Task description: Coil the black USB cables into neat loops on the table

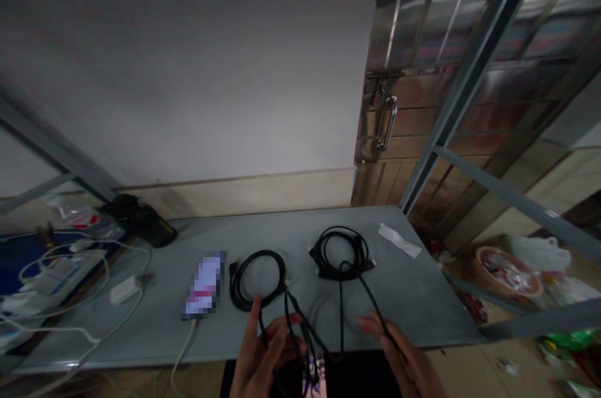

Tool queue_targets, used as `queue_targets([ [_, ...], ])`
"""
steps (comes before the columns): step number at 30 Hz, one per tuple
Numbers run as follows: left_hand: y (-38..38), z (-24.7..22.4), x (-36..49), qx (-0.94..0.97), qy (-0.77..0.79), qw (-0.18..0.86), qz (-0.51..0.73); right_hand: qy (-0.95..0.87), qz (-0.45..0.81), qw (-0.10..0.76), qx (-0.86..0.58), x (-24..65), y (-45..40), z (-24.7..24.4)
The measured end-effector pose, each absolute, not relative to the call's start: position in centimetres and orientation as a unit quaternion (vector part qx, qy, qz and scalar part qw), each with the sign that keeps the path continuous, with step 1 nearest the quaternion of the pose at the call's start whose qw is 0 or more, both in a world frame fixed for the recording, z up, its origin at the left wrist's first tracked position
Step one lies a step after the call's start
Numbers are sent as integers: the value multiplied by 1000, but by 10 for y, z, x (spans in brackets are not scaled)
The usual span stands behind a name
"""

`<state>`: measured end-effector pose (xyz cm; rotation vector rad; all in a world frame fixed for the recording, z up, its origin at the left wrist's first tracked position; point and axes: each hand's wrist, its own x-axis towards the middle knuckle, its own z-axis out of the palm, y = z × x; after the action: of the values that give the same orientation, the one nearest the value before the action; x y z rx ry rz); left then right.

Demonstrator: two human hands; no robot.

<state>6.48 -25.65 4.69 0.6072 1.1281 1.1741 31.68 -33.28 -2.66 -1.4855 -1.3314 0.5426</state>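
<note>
Two coiled black cables lie on the grey table, the left coil (258,280) in the middle and the right coil (340,253) beside it. Near the front edge, my left hand (270,348) is closed round loops of black cable (297,338) that hang over the edge. A strand runs up from these loops to the left coil. My right hand (397,345) is to the right, its fingers stretched out and apart from the left hand. A black strand from the right coil passes against it; no firm grip shows.
A phone (205,284) with a white cord lies left of the coils. Further left are a white adapter (125,290), power strips (56,273) and a black bottle (141,221). A paper strip (399,240) lies back right. Metal posts (462,94) frame the table.
</note>
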Motion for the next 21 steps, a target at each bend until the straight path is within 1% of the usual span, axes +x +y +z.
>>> queue_targets([
  [3, -251, 57, 43, 287, 521, 620, 511, -527, 273, 514, -619, 361, -329, -10],
  [8, -245, 66, 0, 318, 526, 580, 534, -425, 210, 606, -639, 416, -331, 1],
  [13, -242, 69, -22, 322, 533, 558, 549, -312, 175, 715, -600, 431, -341, 6],
  [15, -239, 68, -22, 322, 538, 548, 554, -292, 163, 742, -582, 432, -341, 10],
  [18, -236, 64, -15, 312, 554, 541, 551, -300, 162, 740, -580, 431, -341, 15],
  [21, -236, 56, -4, 294, 550, 563, 543, -330, 163, 699, -613, 424, -342, 22],
])
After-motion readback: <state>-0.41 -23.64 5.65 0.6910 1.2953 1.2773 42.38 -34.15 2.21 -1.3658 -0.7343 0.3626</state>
